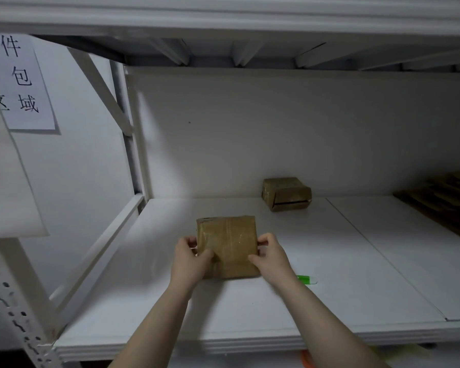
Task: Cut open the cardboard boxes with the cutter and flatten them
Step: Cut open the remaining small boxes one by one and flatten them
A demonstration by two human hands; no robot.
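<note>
The left hand and right hand gripped the taped cardboard box by its opposite edges; it seemed light, stiff, tape-slick, best held at the corners

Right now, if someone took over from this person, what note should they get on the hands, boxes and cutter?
Left hand and right hand both grip the taped box by its sides on the shelf.
Green cutter lies unheld beside the right forearm.
Second box stands at the back, not flat.
Dark stack far right, apparently flattened cardboard.
Left: cut and flatten both boxes.
</note>
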